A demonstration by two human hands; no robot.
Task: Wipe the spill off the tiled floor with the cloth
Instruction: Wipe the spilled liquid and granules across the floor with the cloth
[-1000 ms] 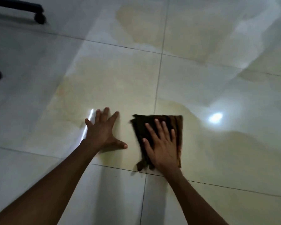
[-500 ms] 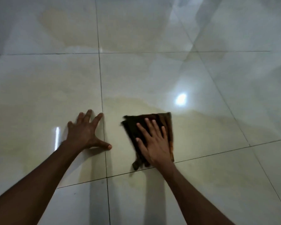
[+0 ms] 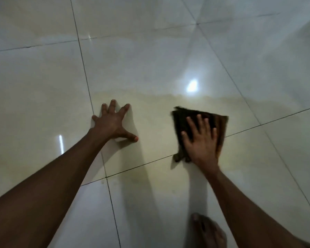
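Observation:
A dark brown folded cloth lies flat on the glossy pale tiled floor. My right hand presses down on the cloth with straight, spread fingers and covers its near right part. My left hand rests flat on the bare tile to the left, fingers splayed, well apart from the cloth. A yellowish wet film of spill spreads over the tiles around both hands, with a faint edge just beyond the fingertips.
A bare foot stands on the floor at the bottom right, under my right forearm. A bright lamp reflection glints on the tile beyond the cloth. Dark grout lines cross the floor.
My right hand has slid the cloth to the right, widening the gap to my left hand. The view has swung, and a bare foot has come into sight at the bottom.

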